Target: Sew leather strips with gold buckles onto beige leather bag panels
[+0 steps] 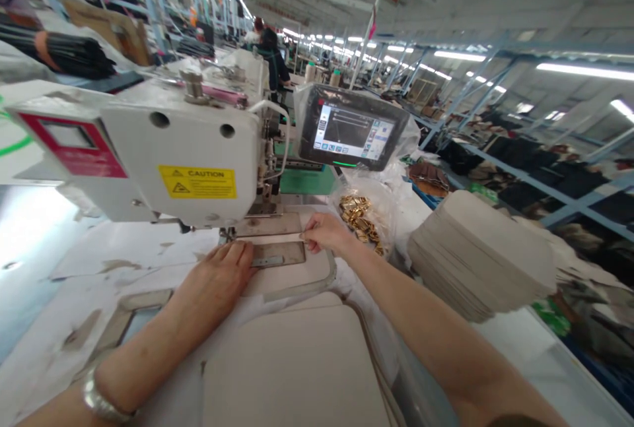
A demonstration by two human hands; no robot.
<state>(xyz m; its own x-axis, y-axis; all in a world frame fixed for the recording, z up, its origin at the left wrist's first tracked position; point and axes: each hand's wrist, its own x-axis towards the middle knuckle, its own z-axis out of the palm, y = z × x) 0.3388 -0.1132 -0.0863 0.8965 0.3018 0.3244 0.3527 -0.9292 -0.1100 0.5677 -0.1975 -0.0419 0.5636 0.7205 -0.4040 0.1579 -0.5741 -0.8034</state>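
Observation:
My left hand [230,270] lies flat, its fingers stretched forward onto the left end of a metal clamp frame [294,253] under the sewing machine [198,136]. Within the frame's slot runs a narrow pale strip [277,239]. My right hand [324,232] pinches at the strip's right end, thumb and forefinger together; the tip itself is mostly covered by the fingers. Beneath the frame is a beige panel [297,285] with rounded corners. The machine's needle area is just beyond my left fingertips.
A stack of beige panels [297,361] lies close in front of me, another stack [475,249] to the right. A clear bag holds gold metal buckles [359,212]. The control screen [351,127] stands behind it. An empty frame [123,315] rests at left. People sit farther back.

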